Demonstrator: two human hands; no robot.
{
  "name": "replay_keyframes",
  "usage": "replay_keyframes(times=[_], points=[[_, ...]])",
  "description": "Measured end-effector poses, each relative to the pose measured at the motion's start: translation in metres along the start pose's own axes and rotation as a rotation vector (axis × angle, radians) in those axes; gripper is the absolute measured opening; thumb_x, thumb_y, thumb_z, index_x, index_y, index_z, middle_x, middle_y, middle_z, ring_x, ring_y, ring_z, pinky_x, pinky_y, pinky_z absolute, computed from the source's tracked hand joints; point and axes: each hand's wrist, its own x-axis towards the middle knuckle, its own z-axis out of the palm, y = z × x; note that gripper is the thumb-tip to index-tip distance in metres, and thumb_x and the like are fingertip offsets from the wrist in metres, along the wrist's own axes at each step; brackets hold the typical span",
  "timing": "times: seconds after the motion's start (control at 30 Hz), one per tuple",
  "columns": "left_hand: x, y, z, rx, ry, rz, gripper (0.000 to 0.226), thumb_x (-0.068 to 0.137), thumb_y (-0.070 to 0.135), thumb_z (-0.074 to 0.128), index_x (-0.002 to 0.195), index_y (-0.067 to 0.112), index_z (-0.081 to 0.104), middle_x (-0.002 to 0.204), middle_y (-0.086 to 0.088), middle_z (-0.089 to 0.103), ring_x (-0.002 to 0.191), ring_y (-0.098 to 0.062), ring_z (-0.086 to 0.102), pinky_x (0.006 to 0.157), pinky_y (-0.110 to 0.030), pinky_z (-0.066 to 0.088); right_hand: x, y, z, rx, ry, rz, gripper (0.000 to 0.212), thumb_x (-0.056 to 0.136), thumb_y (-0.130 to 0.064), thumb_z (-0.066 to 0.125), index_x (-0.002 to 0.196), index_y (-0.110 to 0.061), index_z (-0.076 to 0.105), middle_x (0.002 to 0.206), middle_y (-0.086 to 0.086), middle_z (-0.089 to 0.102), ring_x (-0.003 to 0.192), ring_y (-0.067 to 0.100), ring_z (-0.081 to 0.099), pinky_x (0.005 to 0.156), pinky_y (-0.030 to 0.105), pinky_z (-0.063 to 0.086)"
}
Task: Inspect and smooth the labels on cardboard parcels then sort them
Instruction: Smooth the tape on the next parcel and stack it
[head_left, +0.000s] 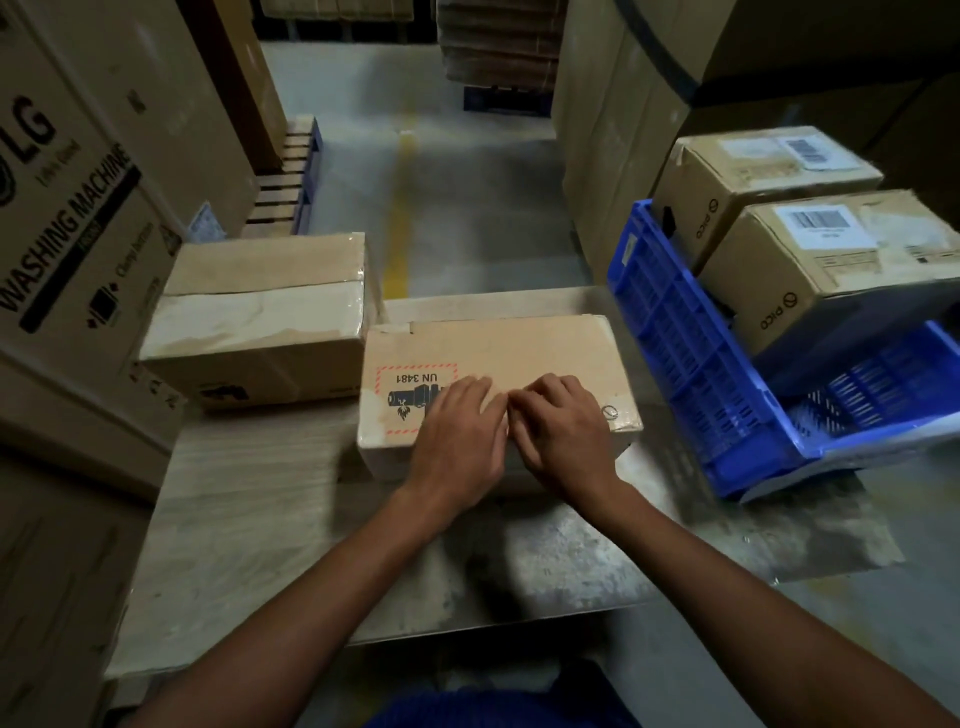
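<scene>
Cardboard box (498, 353) lies on the bench (249, 509), its long side running left to right. Left hand (457, 431) and right hand (561, 431) rest flat on its top, side by side, fingers loose, holding nothing. Its red-edged label (410, 382) reads upside down, partly under the left hand. A blue crate (675, 332) stands to the right.

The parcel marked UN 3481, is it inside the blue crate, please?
No, the parcel lies on the table, beside the blue crate, with the left hand and right hand on it.
</scene>
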Motion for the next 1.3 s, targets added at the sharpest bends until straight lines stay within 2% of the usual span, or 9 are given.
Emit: replay_keyframes(times=[0.13,0.3,0.53,0.63,0.73,0.83,1.0,1.2,1.3], points=[[-0.007,0.023,0.007,-0.041,0.134,0.148,0.024,0.087,0.018,0.055,0.101,0.006,0.069,0.109,-0.019,0.063,0.101,-0.037,0.058,0.086,-0.044,0.047,-0.022,0.007,-0.015,-0.016,0.026,0.131,0.029,0.084,-0.029,0.056,0.104,-0.015,0.072,0.113,0.009,0.064,0.106,0.031,0.06,0.09,0.045,0.045],[0.004,0.052,0.022,0.032,0.014,0.036,0.036,0.092,0.027,0.045,0.113,0.007,0.066,0.116,-0.015,0.064,0.106,-0.032,0.058,0.092,-0.044,0.043,-0.05,0.024,-0.012,-0.048,0.031,0.294,0.042,0.096,-0.036,0.047,0.123,-0.012,0.068,0.137,0.013,0.061,0.133,0.031,0.051,0.111,0.051,0.037],[0.032,0.036,0.007,0.069,-0.05,0.144,0.033,0.091,0.032,0.043,0.085,0.011,0.067,0.092,-0.012,0.062,0.084,-0.029,0.055,0.067,-0.04,0.045,-0.026,0.029,-0.033,-0.192,-0.051,0.212,0.027,0.091,-0.04,0.05,0.099,-0.02,0.067,0.106,0.003,0.063,0.099,0.024,0.057,0.081,0.042,0.044],[0.048,0.026,0.009,0.069,-0.102,0.11,0.044,0.095,0.036,0.037,0.114,0.011,0.067,0.126,-0.019,0.061,0.114,-0.036,0.057,0.091,-0.046,0.05,0.003,0.038,-0.038,-0.204,-0.116,0.237,0.028,0.09,-0.041,0.05,0.098,-0.019,0.066,0.105,0.004,0.062,0.096,0.024,0.057,0.079,0.042,0.046],[0.059,0.019,0.011,0.081,-0.284,-0.045,0.053,0.104,0.041,0.029,0.15,0.017,0.04,0.162,-0.015,0.027,0.148,-0.032,0.026,0.119,-0.049,0.024,0.022,0.045,-0.024,-0.195,-0.235,0.169,0.045,0.094,-0.04,0.046,0.127,-0.014,0.062,0.137,0.012,0.059,0.127,0.03,0.054,0.102,0.046,0.044],[0.062,0.021,0.014,0.124,-0.367,-0.074,0.055,0.107,0.041,0.024,0.158,0.021,0.02,0.167,-0.008,0.009,0.154,-0.025,0.007,0.123,-0.047,0.007,0.024,0.045,-0.015,-0.18,-0.313,0.176,0.055,0.095,-0.039,0.033,0.136,-0.013,0.057,0.148,0.012,0.052,0.139,0.03,0.045,0.113,0.047,0.037],[0.063,0.008,0.01,0.065,-0.358,-0.071,0.053,0.107,0.041,0.029,0.157,0.023,0.026,0.166,-0.007,0.015,0.153,-0.022,0.011,0.123,-0.047,0.006,0.038,0.046,-0.023,-0.174,-0.281,0.182,0.033,0.096,-0.041,0.049,0.114,-0.019,0.065,0.127,0.002,0.063,0.12,0.024,0.055,0.098,0.043,0.042],[0.05,-0.031,-0.009,0.145,-0.06,-0.675,0.058,0.098,0.051,0.044,0.149,0.026,0.035,0.164,-0.014,0.014,0.152,-0.038,0.007,0.116,-0.067,-0.001,0.035,0.055,-0.019,0.243,-0.089,0.779,0.063,0.09,-0.047,0.063,0.145,-0.021,0.047,0.148,0.008,0.044,0.134,0.028,0.042,0.106,0.049,0.043],[0.044,-0.041,-0.016,0.009,-0.066,-0.843,0.062,0.097,0.054,0.047,0.151,0.027,0.033,0.164,-0.016,0.01,0.146,-0.044,0.017,0.115,-0.065,0.016,0.033,0.058,-0.026,0.451,-0.094,0.933,0.061,0.095,-0.045,0.06,0.148,-0.022,0.043,0.137,0.006,0.057,0.119,0.026,0.057,0.095,0.046,0.05]])
